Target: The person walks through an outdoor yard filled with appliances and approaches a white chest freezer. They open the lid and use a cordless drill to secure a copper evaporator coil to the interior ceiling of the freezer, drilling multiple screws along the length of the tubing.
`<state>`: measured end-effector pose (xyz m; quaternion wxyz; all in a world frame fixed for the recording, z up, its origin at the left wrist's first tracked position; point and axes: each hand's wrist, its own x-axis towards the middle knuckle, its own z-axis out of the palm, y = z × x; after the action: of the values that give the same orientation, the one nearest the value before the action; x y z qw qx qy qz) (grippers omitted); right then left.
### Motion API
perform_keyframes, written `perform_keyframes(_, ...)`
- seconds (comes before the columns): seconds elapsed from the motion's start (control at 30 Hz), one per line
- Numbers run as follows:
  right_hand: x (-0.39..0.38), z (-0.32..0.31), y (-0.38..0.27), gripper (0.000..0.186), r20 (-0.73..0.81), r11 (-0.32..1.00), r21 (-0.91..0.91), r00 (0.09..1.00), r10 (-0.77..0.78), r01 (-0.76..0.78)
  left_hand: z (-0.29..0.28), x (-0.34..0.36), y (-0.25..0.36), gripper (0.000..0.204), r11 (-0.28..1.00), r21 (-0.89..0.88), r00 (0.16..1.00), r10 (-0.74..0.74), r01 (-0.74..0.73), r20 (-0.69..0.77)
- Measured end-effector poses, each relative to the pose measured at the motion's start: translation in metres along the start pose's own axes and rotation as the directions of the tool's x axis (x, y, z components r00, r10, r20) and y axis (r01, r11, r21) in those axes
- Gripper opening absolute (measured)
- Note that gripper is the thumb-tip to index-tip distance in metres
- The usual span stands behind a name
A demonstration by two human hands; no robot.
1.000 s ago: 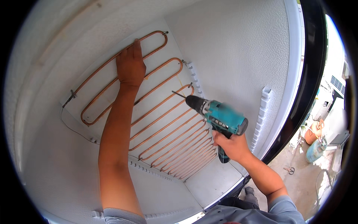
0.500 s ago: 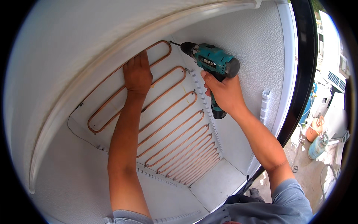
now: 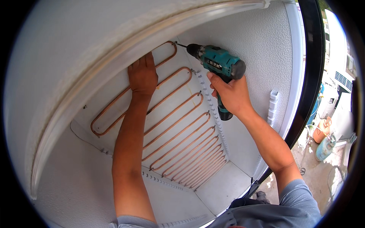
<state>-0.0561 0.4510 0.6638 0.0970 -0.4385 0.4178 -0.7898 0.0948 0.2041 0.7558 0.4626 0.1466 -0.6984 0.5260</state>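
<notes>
Rows of looped copper tubing (image 3: 171, 86) run along the white back wall (image 3: 108, 121) of a cabinet. My left hand (image 3: 143, 77) lies against the topmost loop, fingers stretched upward with their tips at the cabinet's rim. My right hand (image 3: 232, 95) grips the handle of a teal and black cordless drill (image 3: 218, 62). A long thin bit (image 3: 181, 45) points left from the drill's chuck. Its tip meets a small dark fastener at the right bend of the top loop; whether they are engaged, I cannot tell.
A pale curved rim (image 3: 76, 89) crosses the upper left. Ribbed shelf strips (image 3: 207, 91) line the inner corners, and a thin wire (image 3: 85, 140) hangs at left. Outside, beyond the black edge (image 3: 312, 76), stand gas cylinders (image 3: 325, 147) and white appliance parts.
The view has shifted slightly. Left of my left hand, the top straight run of tubing no longer shows. My right hand and the drill remain nearly in place.
</notes>
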Motion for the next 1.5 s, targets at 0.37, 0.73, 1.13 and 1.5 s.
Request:
perform_keyframes(0.37,0.002,-0.002,0.009,0.02,0.0,0.999,0.032,0.999,-0.036,0.036,0.001,-0.002,0.003,0.06,0.999,-0.022,0.996,-0.036,0.038,0.079)
perform_keyframes(0.73,0.003,-0.001,0.01,0.02,0.001,0.999,0.039,1.0,-0.026,0.026,0.0,-0.002,0.003,0.06,0.999,-0.023,0.997,-0.032,0.033,0.068)
perform_keyframes(1.13,0.006,-0.001,0.013,0.019,0.004,0.999,-0.004,0.999,-0.037,0.037,0.001,-0.001,0.003,0.056,0.999,-0.032,0.998,-0.019,0.021,0.052)
perform_keyframes(1.5,0.008,0.003,0.014,0.02,0.012,0.999,-0.005,0.999,-0.045,0.045,0.003,-0.003,-0.001,0.056,0.999,-0.05,1.0,-0.004,0.005,0.013)
